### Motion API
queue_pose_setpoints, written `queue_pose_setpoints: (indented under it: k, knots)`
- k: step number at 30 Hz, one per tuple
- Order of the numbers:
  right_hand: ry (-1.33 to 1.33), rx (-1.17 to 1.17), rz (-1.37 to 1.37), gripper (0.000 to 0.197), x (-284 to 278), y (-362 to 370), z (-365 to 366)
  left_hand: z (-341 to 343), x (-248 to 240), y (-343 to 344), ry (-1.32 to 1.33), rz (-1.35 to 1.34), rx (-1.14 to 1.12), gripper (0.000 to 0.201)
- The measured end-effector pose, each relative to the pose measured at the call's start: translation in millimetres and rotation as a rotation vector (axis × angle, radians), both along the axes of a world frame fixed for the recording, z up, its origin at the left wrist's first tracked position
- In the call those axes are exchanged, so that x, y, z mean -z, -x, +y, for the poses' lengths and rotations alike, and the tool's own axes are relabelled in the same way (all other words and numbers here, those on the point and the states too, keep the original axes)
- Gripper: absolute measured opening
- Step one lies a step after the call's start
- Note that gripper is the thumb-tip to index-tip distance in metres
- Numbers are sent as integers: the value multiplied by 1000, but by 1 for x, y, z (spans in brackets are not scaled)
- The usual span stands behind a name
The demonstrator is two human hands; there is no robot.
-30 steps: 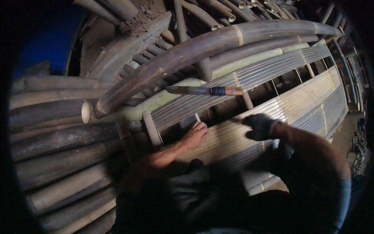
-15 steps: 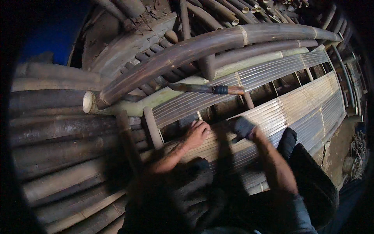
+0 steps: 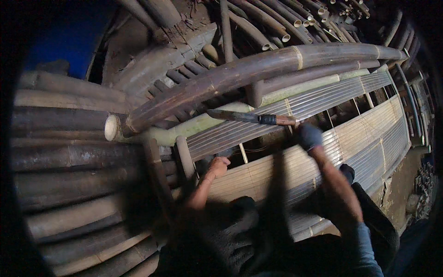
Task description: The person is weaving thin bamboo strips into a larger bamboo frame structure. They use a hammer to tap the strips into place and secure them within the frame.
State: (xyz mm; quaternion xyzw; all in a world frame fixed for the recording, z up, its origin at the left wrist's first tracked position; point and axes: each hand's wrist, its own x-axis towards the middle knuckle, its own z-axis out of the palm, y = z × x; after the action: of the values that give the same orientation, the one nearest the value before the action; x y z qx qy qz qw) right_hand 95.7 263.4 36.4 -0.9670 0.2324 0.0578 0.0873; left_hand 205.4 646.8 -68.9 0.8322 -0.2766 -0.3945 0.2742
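Knife overlies slats near right hand; grip there and at left hand unclear.

We see a long bamboo desk running from the left to the far right, its top made of narrow split strips in two bands. The far strips are dark and grey; the near strips are pale toward the gap and greyer toward the near edge. Between the bands we look down through an open gap, crossed by thin crosspieces. A green pole borders the far band. On that band we find a knife, lying flat, its blade pointing left over the green pole and its brown handle to the right.
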Motion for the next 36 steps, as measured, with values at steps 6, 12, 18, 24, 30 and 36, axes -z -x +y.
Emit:
queue_pose_setpoints:
  k: [6,12,18,24,30,36]
  knots:
    - [-439,-145,408,29,73,-40,152,-36,45,7,20,264,-208,63]
    - [-462,-295,302,29,57,-37,141,-49,-9,11,-28,102,-15,29]
    - [-369,-380,-221,34,23,5,141,-52,-66,20,96,349,-456,23]
    - [-561,-274,-403,28,12,11,165,-52,-84,11,112,569,-282,23]
    - [-611,-346,-266,23,-5,11,158,-48,-87,14,130,654,-401,32]
    - [-751,-899,391,15,-105,112,63,-51,-65,15,72,350,-398,35]
